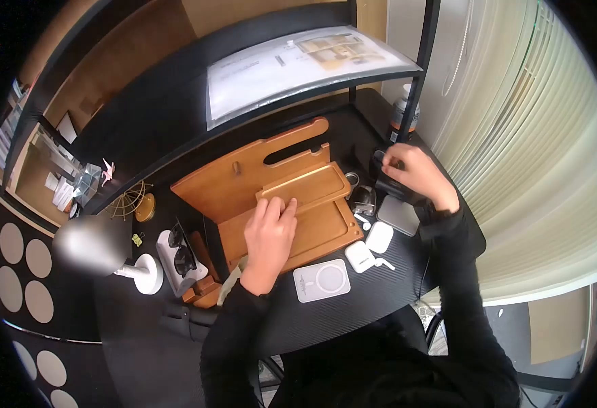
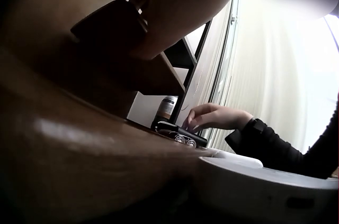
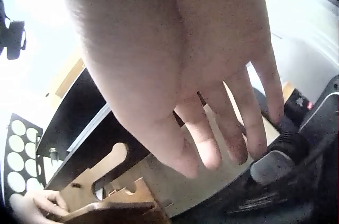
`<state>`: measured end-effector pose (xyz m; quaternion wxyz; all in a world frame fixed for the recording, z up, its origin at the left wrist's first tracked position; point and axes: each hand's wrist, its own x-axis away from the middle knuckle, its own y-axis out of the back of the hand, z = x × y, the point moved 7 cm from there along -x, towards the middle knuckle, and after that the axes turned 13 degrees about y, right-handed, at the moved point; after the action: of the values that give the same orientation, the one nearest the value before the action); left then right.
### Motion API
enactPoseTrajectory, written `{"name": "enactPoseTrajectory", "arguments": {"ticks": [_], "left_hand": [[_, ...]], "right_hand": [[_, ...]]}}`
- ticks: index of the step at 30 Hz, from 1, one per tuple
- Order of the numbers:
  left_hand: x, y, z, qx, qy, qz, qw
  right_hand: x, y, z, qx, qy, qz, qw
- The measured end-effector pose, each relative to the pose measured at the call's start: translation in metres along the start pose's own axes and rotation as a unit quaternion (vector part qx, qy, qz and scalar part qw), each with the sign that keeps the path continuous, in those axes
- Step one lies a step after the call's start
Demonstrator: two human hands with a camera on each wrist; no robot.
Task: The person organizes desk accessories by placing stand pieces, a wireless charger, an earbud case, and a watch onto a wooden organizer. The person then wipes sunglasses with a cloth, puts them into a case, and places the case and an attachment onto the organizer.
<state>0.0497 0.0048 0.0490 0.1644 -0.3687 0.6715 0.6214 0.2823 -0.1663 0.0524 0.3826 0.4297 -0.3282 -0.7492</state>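
Observation:
My left hand [image 1: 270, 238] grips the left end of a narrow wooden tray [image 1: 312, 188], part of a brown wooden organizer [image 1: 227, 170] with an upright slotted back panel. In the left wrist view the fingers of my left hand [image 2: 180, 7] lie around the dark edge of the wood. My right hand [image 1: 419, 178] hovers at the right over black items beside the organizer, its fingers loosely bent. Seen from the right wrist, the fingers of my right hand [image 3: 212, 123] hang down, spread a little, with nothing visible between them; whether they touch anything is unclear.
White earbud cases [image 1: 379, 237], loose earbuds, a grey square case [image 1: 398, 215] and a white magnetic power bank [image 1: 321, 280] lie at the right and front. A bottle [image 1: 403, 115] stands behind. Sunglasses [image 1: 184, 259] and a white lamp [image 1: 148, 274] are left; a metal-framed shelf [image 1: 312, 87] overhangs the back.

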Motion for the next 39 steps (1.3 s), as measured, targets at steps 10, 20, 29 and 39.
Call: {"name": "enactPoseTrajectory", "arguments": {"ticks": [10, 20, 29, 39], "left_hand": [[0.002, -0.011, 0.007, -0.034, 0.043, 0.090, 0.994], [0.008, -0.011, 0.001, -0.025, 0.012, 0.113, 0.993], [0.006, -0.008, 0.003, -0.017, 0.030, 0.102, 0.994], [0.000, 0.001, 0.010, 0.022, 0.073, 0.100, 0.992]], "right_hand": [[-0.079, -0.081, -0.054, 0.196, -0.049, 0.267, 0.942], [-0.079, -0.072, -0.041, 0.100, -0.001, 0.211, 0.972], [-0.079, -0.027, -0.001, -0.044, 0.082, 0.005, 0.996], [-0.046, 0.013, 0.042, -0.257, 0.087, -0.105, 0.957]]}}
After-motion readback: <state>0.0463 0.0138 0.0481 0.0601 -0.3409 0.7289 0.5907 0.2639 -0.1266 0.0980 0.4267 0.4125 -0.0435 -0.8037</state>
